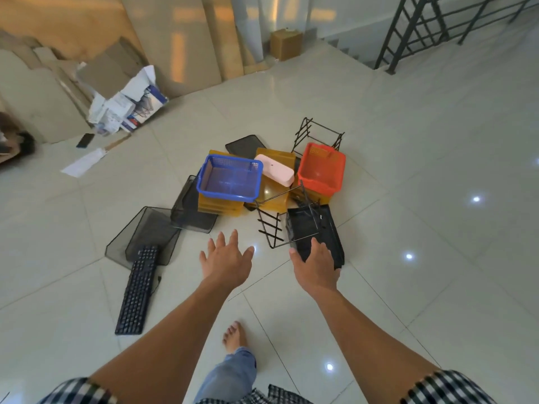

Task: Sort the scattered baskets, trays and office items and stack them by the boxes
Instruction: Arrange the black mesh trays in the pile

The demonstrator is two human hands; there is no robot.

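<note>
Sorting barely begun: blue basket (230, 177), keyboard (138, 290) and others lie unstacked on the floor (408, 170); my left grip (227, 258) spread open, my right grip (316, 266) at the black tray (315, 225), closure indiscernible.

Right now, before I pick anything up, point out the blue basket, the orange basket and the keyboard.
blue basket (229, 182): head view, on its inner floor.
orange basket (320, 169): head view, on its inner floor.
keyboard (137, 290): head view, on the keys at mid-length.

tiled floor (408, 141) | keyboard (137, 290) | mesh trays (151, 228) | yellow trays (221, 207) | paper sheet (83, 163)
</note>
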